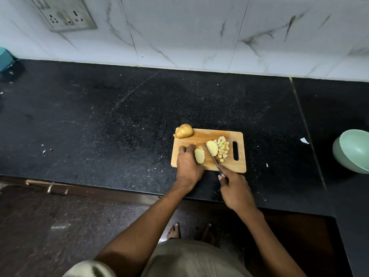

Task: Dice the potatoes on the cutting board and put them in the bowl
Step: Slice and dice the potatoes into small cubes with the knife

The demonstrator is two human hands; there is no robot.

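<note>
- Cutting board [235,163] lies on the black desk [99,116].
- Unpeeled potato piece [183,131] sits at the board's far left corner.
- Left hand [188,163] grips a potato half [199,155] on the board.
- Knife [211,156], gripped by the right hand [233,186], cuts beside that half.
- Another half [212,148] and diced potato [223,148] lie near the board's handle slot.
- Green bowl [353,152] stands well right of the board.

A black stone counter [119,116] is carrying a wooden cutting board [237,164] at centre right and a green bowl [353,150] at the right edge.

Home kitchen: black stone counter [119,116], marble-tile wall [179,27], wall socket [65,17].
</note>
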